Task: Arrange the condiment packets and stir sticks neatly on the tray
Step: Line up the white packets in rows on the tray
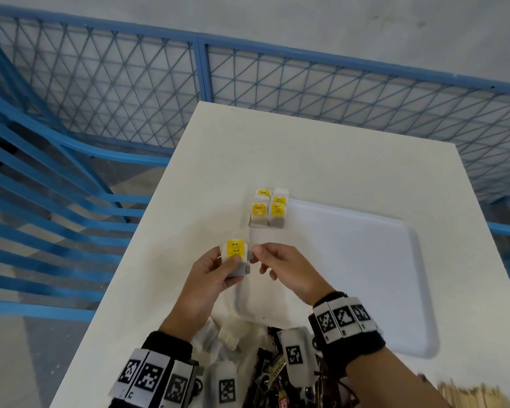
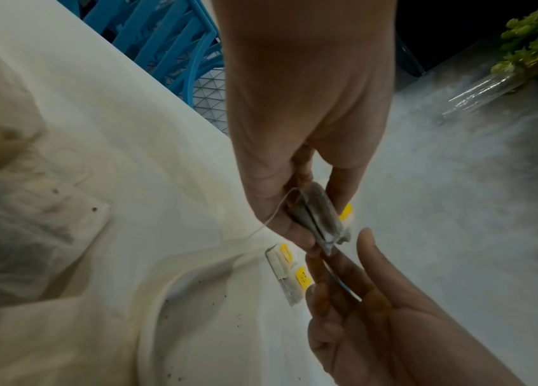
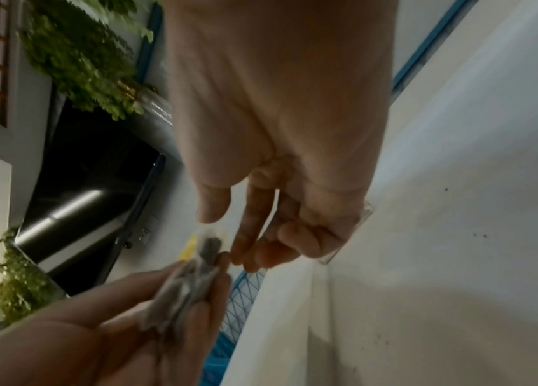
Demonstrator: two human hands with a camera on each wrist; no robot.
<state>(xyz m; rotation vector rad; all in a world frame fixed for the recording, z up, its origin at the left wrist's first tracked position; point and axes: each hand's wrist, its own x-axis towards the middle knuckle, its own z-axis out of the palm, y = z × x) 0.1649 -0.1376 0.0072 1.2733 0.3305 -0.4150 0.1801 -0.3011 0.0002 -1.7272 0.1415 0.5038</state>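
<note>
A blue mesh fence (image 1: 306, 81) is seen across the top of the head view, with blue slatted chairs (image 1: 42, 201) stacked at the left. The white surface (image 1: 321, 160) fills the centre. Grey floor (image 1: 277, 16) lies beyond the fence. Green foliage (image 3: 76, 52) is seen at the upper left of the right wrist view.

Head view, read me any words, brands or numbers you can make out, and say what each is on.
"GRANULES": on a dark packet near the front table edge, between the wrists; start of the word may be hidden.
Yellow labels on the tea bags on the tray: print too small.
Yellow label on the tea bag in the left hand: blurred.
</note>
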